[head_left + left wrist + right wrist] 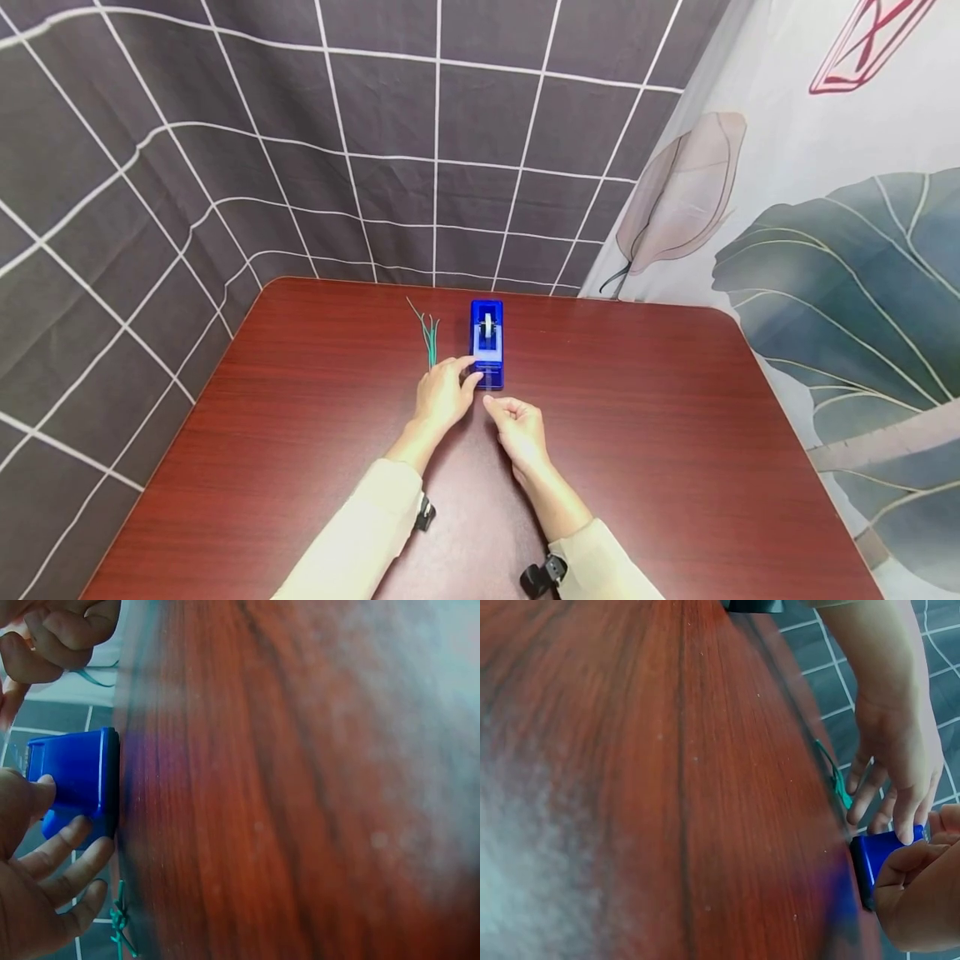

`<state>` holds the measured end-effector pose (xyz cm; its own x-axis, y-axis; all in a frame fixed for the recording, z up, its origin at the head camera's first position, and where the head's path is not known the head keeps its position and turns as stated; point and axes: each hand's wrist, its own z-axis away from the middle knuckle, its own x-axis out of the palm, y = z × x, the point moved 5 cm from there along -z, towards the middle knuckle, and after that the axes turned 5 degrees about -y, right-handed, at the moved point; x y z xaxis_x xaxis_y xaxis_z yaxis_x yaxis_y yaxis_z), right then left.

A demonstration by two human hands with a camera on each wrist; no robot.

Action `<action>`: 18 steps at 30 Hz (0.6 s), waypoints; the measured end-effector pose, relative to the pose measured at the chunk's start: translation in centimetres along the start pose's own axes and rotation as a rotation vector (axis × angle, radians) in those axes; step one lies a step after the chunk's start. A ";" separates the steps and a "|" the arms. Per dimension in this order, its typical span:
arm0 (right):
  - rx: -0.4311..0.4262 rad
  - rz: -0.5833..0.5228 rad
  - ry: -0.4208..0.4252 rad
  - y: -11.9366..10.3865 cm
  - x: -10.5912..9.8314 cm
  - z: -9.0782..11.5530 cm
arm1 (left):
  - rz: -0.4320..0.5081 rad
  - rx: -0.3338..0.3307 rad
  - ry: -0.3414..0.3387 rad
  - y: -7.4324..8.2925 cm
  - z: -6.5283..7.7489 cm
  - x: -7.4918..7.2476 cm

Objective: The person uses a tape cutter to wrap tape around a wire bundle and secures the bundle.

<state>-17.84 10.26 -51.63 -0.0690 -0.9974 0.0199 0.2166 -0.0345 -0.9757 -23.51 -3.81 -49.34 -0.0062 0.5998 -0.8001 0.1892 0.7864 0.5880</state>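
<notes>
A blue tape dispenser (pixel 487 333) with a small roll in it stands near the far edge of the table. My left hand (pixel 444 393) holds its front left side, thumb at the front and fingers along the side. In the left wrist view that thumb presses the blue dispenser (pixel 79 769). Just in front of the dispenser, my right hand (pixel 521 433) has thumb and forefinger pinched together, the other fingers curled in. A faint clear strip of tape (pixel 489 379) runs over the dispenser's front toward these fingertips; its end is hidden in the pinch.
Thin green ties (pixel 431 337), loosely bundled, lie just beyond my left hand, left of the dispenser. The reddish-brown table (pixel 637 433) extends to both sides. A dark checked curtain (pixel 390 167) hangs behind it, and a leaf-patterned curtain (pixel 787 150) hangs at the right.
</notes>
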 end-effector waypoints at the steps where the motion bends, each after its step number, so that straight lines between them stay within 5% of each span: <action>1: 0.005 0.001 0.000 0.1 0.0 0.0 | 0.001 -0.002 0.000 0.0 0.0 0.0; 18: -0.001 0.017 0.007 -0.3 -0.1 0.6 | 0.014 -0.025 -0.015 0.0 -0.1 -0.1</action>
<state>-17.35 10.29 -51.18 -0.0723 -0.9974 0.0018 0.2172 -0.0175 -0.9760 -23.61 -3.91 -49.26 0.0113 0.6082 -0.7937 0.1642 0.7819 0.6015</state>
